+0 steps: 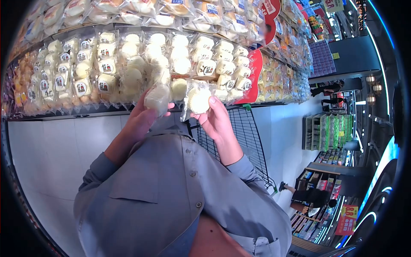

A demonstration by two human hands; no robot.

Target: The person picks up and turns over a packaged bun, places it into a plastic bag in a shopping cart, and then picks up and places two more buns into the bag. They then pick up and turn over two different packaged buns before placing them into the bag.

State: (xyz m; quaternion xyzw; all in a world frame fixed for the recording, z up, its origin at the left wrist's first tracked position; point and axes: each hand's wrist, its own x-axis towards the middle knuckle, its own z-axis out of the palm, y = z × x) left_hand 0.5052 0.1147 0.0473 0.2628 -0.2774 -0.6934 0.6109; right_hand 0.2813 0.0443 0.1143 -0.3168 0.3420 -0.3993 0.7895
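Each of my hands holds a round pale bun in clear wrapping, close to the front edge of the display. My left hand point(140, 118) is closed round one wrapped bun point(157, 100), which is tilted. Thumb and fingers of my right hand point(215, 118) pinch the other wrapped bun point(199, 100), its flat face turned towards me. The two packs are a little apart. Rows of similar packaged buns point(107, 65) lie just beyond my hands, some with round printed labels.
A dark wire shopping cart point(244, 137) stands right of my body, close to my right forearm. Red curved dividers point(255, 77) split the display. At the right are green-sided crates point(336, 132) and a person in dark clothes point(314, 196).
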